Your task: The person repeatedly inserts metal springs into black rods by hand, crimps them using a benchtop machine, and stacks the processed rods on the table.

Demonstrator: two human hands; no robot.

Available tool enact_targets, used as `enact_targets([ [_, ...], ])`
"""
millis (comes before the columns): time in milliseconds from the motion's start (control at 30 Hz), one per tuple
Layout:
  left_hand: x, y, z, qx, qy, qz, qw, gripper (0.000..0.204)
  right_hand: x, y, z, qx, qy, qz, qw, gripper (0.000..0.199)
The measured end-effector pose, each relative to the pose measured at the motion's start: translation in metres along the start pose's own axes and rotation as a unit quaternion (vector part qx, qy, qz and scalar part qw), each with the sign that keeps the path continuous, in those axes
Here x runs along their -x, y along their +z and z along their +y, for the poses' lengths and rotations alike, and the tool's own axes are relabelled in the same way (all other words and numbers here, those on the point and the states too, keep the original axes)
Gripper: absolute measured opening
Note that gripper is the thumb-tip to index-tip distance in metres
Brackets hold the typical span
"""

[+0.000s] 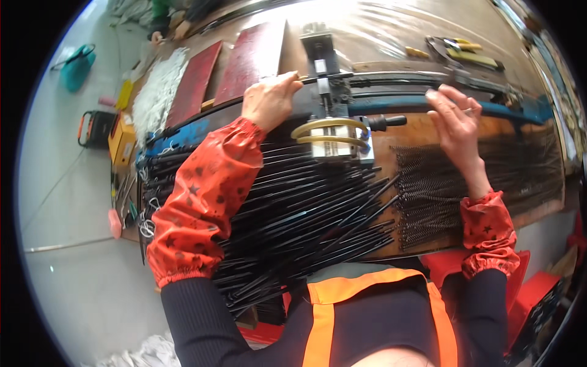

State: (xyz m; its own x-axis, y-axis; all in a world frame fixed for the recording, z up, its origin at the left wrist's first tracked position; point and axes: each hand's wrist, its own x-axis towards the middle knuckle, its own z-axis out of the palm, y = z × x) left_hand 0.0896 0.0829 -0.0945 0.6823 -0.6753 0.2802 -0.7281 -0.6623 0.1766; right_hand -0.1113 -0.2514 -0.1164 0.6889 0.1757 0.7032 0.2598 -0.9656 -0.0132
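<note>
My left hand (269,101) is closed in a pinch at the left side of a small metal clamping fixture (327,92). Between its fingertips is the end of a thin black rod (310,80) that runs into the fixture. My right hand (455,122) is raised over the right part of the bench, just in front of a long metal rail (397,79). Its fingers are loosely bent and apart, and I see nothing in them. Two yellowish hoses (327,126) loop from the fixture's front block, beside a black-handled lever (388,121). Many black rods (293,214) lie below my left arm.
Dark coil springs (428,196) lie in rows at the right. Pliers (465,46) and a yellow-handled tool (477,59) rest at the back right. Red boards (244,61) and a white stringy heap (159,92) are at the back left. Another person's hands (177,29) show at the far left.
</note>
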Motion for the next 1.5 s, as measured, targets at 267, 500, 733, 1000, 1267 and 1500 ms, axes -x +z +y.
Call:
enact_targets([
  [267,-0.003,0.002,0.006,0.006,-0.009,-0.02,1.0,0.021,0.005,0.022,-0.039,-0.177,0.086,-0.036,0.98,0.021],
  [500,-0.002,0.018,-0.006,-0.058,0.086,0.091,0.99,0.011,0.01,0.037,-0.044,-0.357,0.165,-0.071,0.917,0.019],
  [733,-0.021,0.022,-0.044,-0.146,0.232,0.152,0.95,0.011,0.026,-0.024,-0.036,-0.245,0.082,-0.395,0.882,0.029],
  [1000,0.044,-0.021,-0.042,-0.353,0.065,0.065,0.931,0.019,0.062,-0.021,-0.053,-0.312,0.004,-0.346,0.885,0.03],
  [1267,0.195,-0.008,0.187,-0.01,-0.097,0.002,0.995,0.014,0.039,-0.021,-0.052,-0.384,0.165,-0.428,0.801,0.02],
  [1500,0.201,0.016,0.194,-0.013,-0.122,0.018,0.992,0.008,0.066,0.007,-0.056,-0.334,0.141,-0.32,0.875,0.025],
])
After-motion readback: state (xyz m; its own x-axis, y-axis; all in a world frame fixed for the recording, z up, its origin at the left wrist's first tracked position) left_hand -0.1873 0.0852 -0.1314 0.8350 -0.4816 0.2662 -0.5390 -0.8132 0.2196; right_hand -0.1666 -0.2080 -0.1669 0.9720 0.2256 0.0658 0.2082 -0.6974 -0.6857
